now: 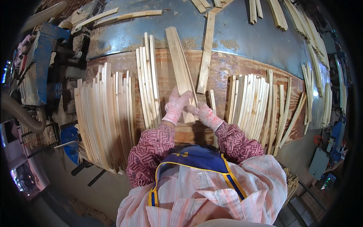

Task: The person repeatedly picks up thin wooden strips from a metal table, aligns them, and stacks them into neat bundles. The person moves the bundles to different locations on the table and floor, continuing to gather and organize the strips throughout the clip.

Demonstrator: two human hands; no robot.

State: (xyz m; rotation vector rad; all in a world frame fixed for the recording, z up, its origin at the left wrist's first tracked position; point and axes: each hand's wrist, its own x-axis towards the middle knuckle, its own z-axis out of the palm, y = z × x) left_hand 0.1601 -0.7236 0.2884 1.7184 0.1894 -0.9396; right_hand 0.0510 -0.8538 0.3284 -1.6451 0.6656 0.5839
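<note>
My left hand (177, 103), in a pinkish knit work glove, grips a small bundle of wooden strips (179, 62) near its lower end. The strips point away from me, and their far ends reach the edge of the blue-grey metal surface. My right hand (202, 112), gloved the same way, touches the right side of the bundle close to its near end. Whether its fingers close around a strip is hard to make out. A separate wooden strip (206, 54) lies just right of the bundle, and a shorter strip (212, 102) is beside my right hand.
A large row of wooden strips (97, 119) stands at left, with a smaller group (147, 85) nearer the middle. Another row (249, 102) lies at right on the plywood board (221, 65). Beyond is the metal table (181, 20). Blue machinery (42, 62) stands at far left.
</note>
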